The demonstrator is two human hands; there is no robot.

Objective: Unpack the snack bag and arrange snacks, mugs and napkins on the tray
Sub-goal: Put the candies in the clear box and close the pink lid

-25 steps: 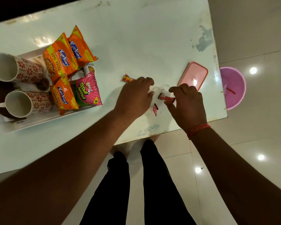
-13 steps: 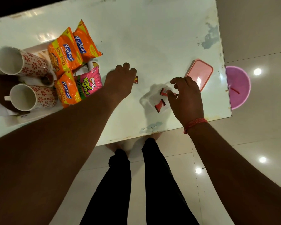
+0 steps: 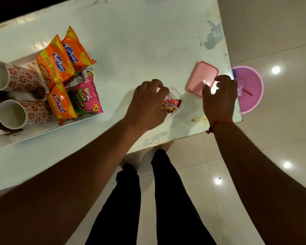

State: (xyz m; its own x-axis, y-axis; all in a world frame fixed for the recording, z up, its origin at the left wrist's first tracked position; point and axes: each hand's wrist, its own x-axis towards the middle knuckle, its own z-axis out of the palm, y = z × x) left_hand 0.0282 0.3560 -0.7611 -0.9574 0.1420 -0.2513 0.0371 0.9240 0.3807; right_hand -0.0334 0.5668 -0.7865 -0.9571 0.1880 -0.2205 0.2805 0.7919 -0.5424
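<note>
Candies [image 3: 171, 104] now under left hand [image 3: 147, 105], right hand [image 3: 219, 98] moved onto pink lid [image 3: 200, 76]

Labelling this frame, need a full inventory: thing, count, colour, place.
table: 1, pale glossy top, fills upper frame
tray: 1, white, table's left side
mugs: 2, white with red flowers, lying on their sides at tray's left
Kurkure packets: 3, orange, in tray
Bingo packet: 1, pink, in tray, near-right corner
clear container: 1, transparent, near table's front edge, small red and yellow wrapped snacks inside
lid: 1, pink, right of the container
tub: 1, pink, on floor past table's right edge
left hand: at the container, fingers on the wrapped snacks
right hand: fingers curled over the lid
</note>
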